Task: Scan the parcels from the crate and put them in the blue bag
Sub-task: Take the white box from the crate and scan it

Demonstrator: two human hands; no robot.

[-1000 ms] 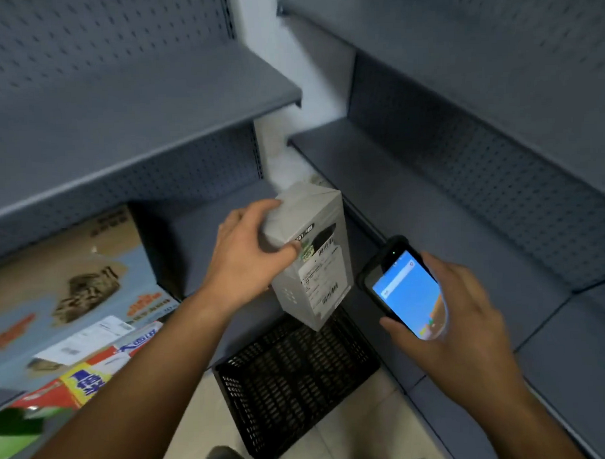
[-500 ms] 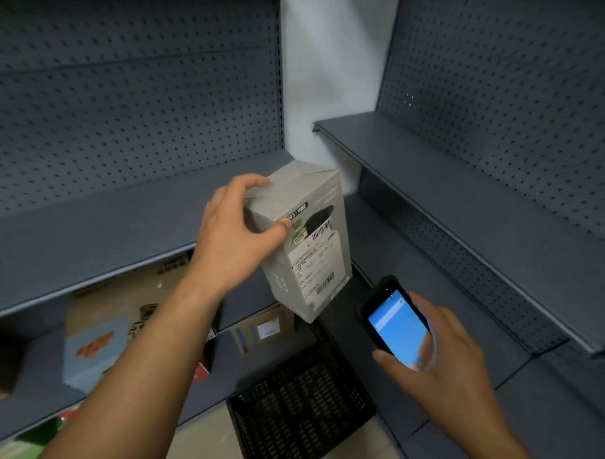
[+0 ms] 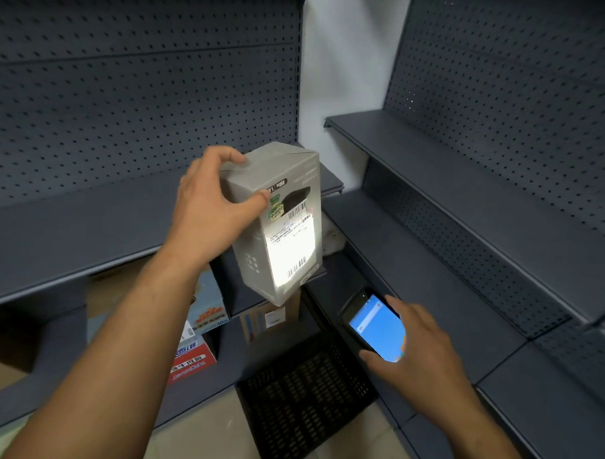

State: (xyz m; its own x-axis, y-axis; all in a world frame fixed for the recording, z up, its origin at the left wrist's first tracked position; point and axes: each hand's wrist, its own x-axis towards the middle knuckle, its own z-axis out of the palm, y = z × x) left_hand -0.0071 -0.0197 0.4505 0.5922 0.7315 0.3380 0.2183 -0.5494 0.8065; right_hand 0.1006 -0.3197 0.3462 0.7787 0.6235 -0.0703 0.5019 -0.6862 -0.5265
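My left hand (image 3: pixel 211 212) grips a grey box parcel (image 3: pixel 276 216) by its upper end and holds it upright in the air above the crate. A white shipping label with barcodes on its front is lit by a bright patch of light. My right hand (image 3: pixel 415 349) holds a handheld scanner (image 3: pixel 373 326) with a blue screen, below and to the right of the parcel. The black plastic crate (image 3: pixel 303 397) sits on the floor beneath; its visible inside looks empty. No blue bag is in view.
Dark grey shelves (image 3: pixel 464 196) with perforated back panels stand left and right, meeting at a white wall corner. Cardboard boxes (image 3: pixel 195 346) and a small brown parcel (image 3: pixel 270 319) sit on the lower left shelf. The floor is pale tile.
The view has tilted upward. The parcel has been raised higher, the scanner has dropped lower relative to it, and a bright light now falls on the label.
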